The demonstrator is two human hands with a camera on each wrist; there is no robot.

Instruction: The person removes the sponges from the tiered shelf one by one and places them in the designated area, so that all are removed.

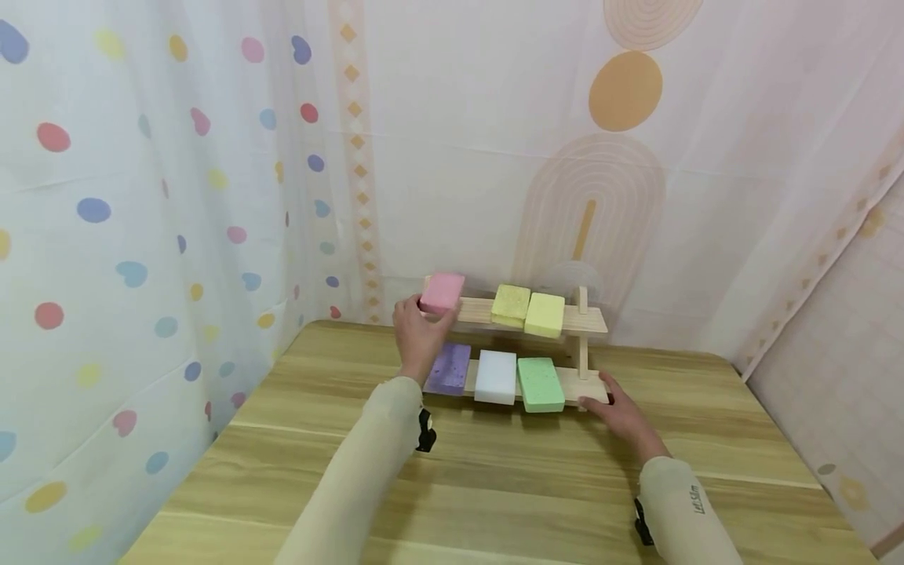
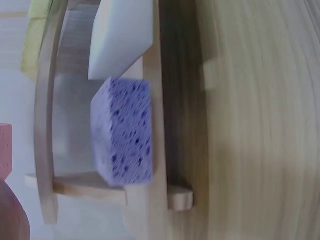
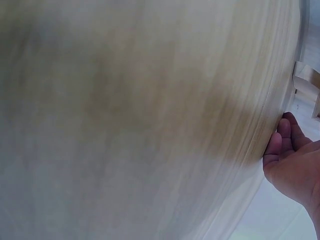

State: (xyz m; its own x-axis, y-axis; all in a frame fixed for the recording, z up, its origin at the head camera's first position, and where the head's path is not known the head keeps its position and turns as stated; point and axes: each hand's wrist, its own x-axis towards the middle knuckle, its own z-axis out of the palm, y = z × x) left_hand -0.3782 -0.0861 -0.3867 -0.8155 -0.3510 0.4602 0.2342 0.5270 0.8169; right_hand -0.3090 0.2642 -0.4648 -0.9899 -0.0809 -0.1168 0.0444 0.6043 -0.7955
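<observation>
My left hand (image 1: 418, 339) grips a pink sponge (image 1: 442, 292) at the left end of the upper board (image 1: 476, 309) of a two-tier wooden rack. In the left wrist view only an edge of that sponge and a fingertip show. My right hand (image 1: 625, 412) pinches the right end of the lower board (image 1: 585, 385), thumb in front and fingers behind. Two yellow sponges, one speckled (image 1: 511, 304) and one plain (image 1: 544, 315), lean side by side on the upper board. Along the lower board sit a purple sponge (image 2: 131, 132), a white sponge (image 1: 496, 377) and a green sponge (image 1: 541, 384).
The rack stands near the back of a wood-grain table (image 1: 480, 486). Behind it hangs a patterned curtain (image 1: 452, 157), with a dotted curtain (image 1: 155, 235) on the left. A rack upright (image 1: 582, 349) rises near the right end.
</observation>
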